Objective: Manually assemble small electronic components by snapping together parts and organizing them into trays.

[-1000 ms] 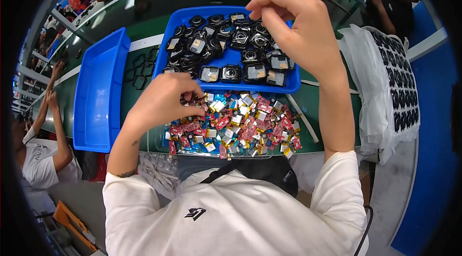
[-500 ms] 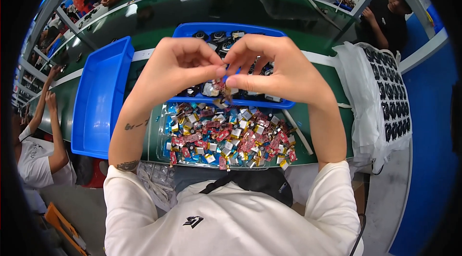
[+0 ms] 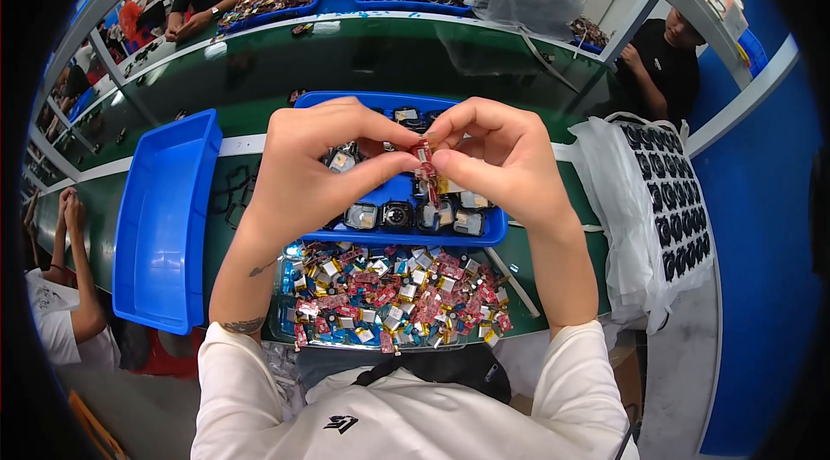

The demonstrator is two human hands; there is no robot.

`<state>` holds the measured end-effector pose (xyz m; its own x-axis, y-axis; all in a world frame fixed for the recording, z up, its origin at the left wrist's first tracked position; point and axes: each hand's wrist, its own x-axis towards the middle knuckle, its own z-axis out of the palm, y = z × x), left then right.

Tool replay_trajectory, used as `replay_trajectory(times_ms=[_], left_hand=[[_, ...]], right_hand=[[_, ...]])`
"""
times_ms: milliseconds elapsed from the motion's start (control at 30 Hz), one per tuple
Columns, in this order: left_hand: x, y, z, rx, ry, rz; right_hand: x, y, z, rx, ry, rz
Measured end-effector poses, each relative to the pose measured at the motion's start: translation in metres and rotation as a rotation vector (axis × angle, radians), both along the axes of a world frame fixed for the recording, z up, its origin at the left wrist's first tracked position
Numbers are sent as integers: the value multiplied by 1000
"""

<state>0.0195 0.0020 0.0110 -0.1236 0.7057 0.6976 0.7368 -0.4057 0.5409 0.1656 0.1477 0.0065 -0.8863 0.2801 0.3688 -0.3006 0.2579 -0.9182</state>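
Note:
Both hands meet above a blue tray (image 3: 406, 238), working on a small red circuit board (image 3: 425, 168). My left hand (image 3: 320, 162) pinches the board between thumb and fingertips from its left side. From the other side, the thumb and fingers of my right hand (image 3: 506, 162) are closed on it too. A yellowish piece hangs beside the board, partly hidden by the right thumb. Several black camera-like housings (image 3: 397, 214) lie in the tray below. Nearer to me, a clear tray holds a heap of red circuit boards with silver battery cells (image 3: 398, 296).
An upright-tilted blue bin (image 3: 160, 226) stands at the left, black frames (image 3: 233, 192) beside it. A white rod (image 3: 516, 283) lies right of the heap. White-wrapped trays of black parts (image 3: 666, 201) stand at the right. Co-workers sit across the green bench (image 3: 363, 58) and at the left.
The view has tilted, so the trays sit lower in the picture. Between my fingertips the red board has come up and now shows plainly, hanging upright.

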Motion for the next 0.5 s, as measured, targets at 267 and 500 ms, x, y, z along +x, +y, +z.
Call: replay_trajectory(times_ms=[267, 500], left_hand=[[-9, 7, -5, 322, 392, 80], [-10, 4, -3, 317, 440, 41]], right_hand=[[-5, -1, -4, -97, -12, -10], [-3, -3, -2, -127, -32, 1]])
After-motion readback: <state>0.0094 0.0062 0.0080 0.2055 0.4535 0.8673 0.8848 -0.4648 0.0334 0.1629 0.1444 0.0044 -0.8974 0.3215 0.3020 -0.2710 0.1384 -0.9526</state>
